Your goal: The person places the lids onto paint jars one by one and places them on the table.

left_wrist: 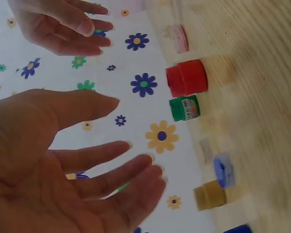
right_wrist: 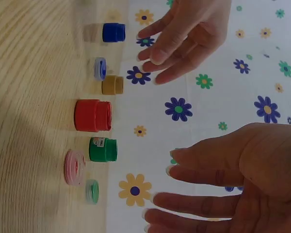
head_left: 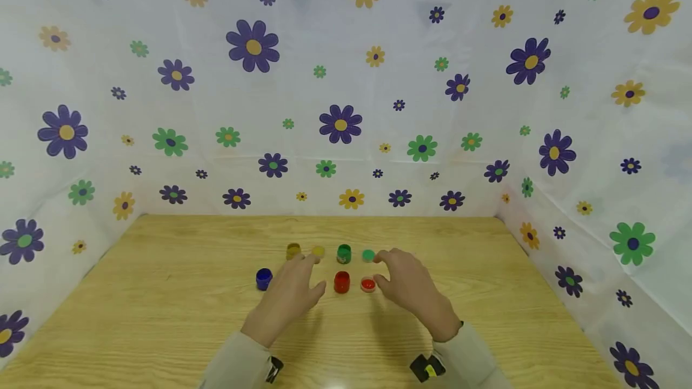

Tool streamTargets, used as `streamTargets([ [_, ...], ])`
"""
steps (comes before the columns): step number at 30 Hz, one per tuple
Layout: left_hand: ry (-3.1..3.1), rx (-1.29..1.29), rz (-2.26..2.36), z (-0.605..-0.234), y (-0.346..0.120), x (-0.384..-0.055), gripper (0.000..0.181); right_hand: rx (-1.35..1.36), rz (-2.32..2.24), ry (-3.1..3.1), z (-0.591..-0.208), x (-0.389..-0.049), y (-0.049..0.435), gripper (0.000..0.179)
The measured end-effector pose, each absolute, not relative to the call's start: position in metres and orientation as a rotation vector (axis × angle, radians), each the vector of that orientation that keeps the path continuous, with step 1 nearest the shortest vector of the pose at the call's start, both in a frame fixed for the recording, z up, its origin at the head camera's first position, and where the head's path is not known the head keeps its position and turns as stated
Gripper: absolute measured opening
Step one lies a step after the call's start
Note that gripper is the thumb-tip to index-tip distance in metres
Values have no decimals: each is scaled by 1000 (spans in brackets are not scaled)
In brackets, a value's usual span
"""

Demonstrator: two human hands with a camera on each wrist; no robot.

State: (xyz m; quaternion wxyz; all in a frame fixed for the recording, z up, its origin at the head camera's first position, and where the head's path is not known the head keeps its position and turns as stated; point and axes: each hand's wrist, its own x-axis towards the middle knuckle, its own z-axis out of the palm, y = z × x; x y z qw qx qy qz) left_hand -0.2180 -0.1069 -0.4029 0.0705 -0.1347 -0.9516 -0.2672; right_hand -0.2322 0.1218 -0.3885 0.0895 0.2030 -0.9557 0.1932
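Four uncapped paint jars stand upright on a wood-grain surface (head_left: 162, 293), roughly in two rows, their lids lying beside them. Far row, left to right in the head view: yellow jar (head_left: 293, 251), yellow lid (head_left: 318, 251), green jar (head_left: 343, 254), green lid (head_left: 368, 256). Near row: blue jar (head_left: 264, 279), red jar (head_left: 342, 282), red lid (head_left: 368, 284). The blue lid (right_wrist: 100, 69) is hidden in the head view; the right wrist view shows it near the yellow jar. The green jar bears a small printed label, visible in both wrist views.

Both hands hover above the surface, apart from the jars and lids. The left hand (head_left: 289, 290), nearest the blue and yellow jars, has its fingers extended and slightly bent, the thumb spread well away from them; it has hold of nothing. The right hand (head_left: 408, 281), nearest the green and red lids, has its fingers loosely extended, with a gap between thumb and forefinger in the head view; its grasp is likewise empty.

Pale sleeves (head_left: 238, 356) cover the forearms. A white sheet (head_left: 303, 92) printed with purple, yellow and green flowers encloses the surface at the back and sides.
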Motion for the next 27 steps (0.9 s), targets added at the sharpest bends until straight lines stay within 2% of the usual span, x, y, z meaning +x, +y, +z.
streamTargets([
  [4,-2943,-386,-980,-410,-102,-237,44,698,713,-2919,-391,-249,123,16],
  [12,-3011,-353,-1133,-423,-92,-262,54,784,824,-3010,-406,-275,117,20],
  [27,-3017,-407,-1199,-443,-87,-280,54,716,693,-3070,-427,-282,109,19],
])
